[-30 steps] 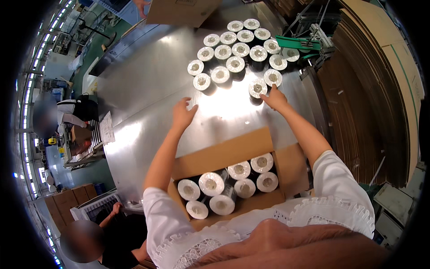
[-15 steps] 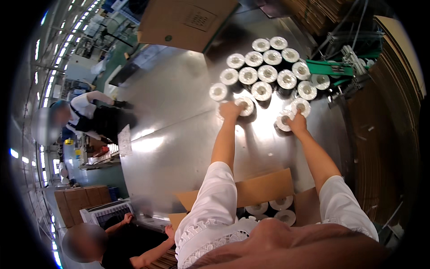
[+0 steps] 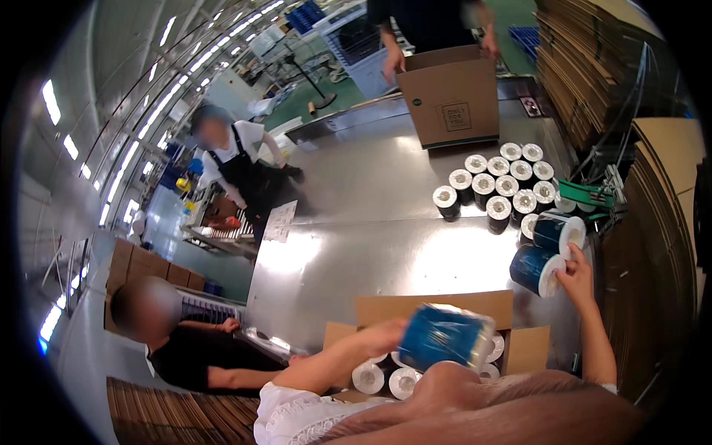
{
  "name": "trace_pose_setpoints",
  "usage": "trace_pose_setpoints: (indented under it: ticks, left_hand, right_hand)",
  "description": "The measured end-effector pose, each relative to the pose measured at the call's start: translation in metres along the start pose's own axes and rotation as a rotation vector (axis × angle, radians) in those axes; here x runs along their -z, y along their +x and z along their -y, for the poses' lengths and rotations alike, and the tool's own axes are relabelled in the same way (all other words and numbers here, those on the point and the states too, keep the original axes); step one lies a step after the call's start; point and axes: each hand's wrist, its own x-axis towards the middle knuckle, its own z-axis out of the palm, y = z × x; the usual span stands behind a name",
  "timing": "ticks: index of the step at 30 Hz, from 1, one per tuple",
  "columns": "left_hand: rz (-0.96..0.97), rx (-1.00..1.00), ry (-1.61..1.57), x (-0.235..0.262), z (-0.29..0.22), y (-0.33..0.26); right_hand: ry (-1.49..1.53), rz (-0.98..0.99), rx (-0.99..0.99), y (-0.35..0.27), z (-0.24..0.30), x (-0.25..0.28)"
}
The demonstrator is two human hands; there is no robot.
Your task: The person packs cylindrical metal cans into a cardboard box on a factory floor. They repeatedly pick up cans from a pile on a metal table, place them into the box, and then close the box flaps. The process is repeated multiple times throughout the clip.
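Observation:
Over the near carton [image 3: 437, 305] my left hand [image 3: 383, 337] is closed on a blue spool [image 3: 441, 337] with a clear wrapper, tilted on its side. Whether that hand has a second spool behind it is hidden. At the right, my right hand [image 3: 578, 278] grips two blue spools by their white rims: a lower spool [image 3: 532, 268] and an upper spool [image 3: 552, 232], both tilted above the table. Inside the carton, several white-ended spools [image 3: 405, 383] stand upright. More upright spools [image 3: 498, 209] are grouped beyond my right hand.
A metal table [image 3: 348, 259] spans the middle. At its far side a person holds a brown carton [image 3: 458, 104]. Green-edged equipment [image 3: 586, 191] and stacked cardboard [image 3: 660, 222] border the right. Two people are at the left, one near a paper sheet [image 3: 280, 221].
Both hands have lifted spools off the table. My left hand came back over the near carton; my right drew two spools nearer and tipped them. The view has shifted.

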Motion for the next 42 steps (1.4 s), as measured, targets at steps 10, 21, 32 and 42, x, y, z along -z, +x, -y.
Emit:
trace_pose_setpoints:
  ticks: [10,21,32,42]
  left_hand:
    - [-0.272,-0.3,1.862,-0.056,0.141,0.022]
    - [-0.927,-0.422,1.516,0.001,0.104,-0.072]
    - [-0.99,-0.084,1.403,-0.02,0.125,-0.159]
    - [-0.962,-0.171,1.254,0.016,0.145,-0.063]
  right_hand:
    - [-0.521,0.792,0.195,-0.185,0.157,-0.043]
    - [-0.661,0.562,0.251,-0.204,0.039,-0.08]
    - [0.197,0.306,-0.142,-0.156,0.048,-0.052]
    - [0.37,0.612,-0.378,-0.159,0.03,-0.113]
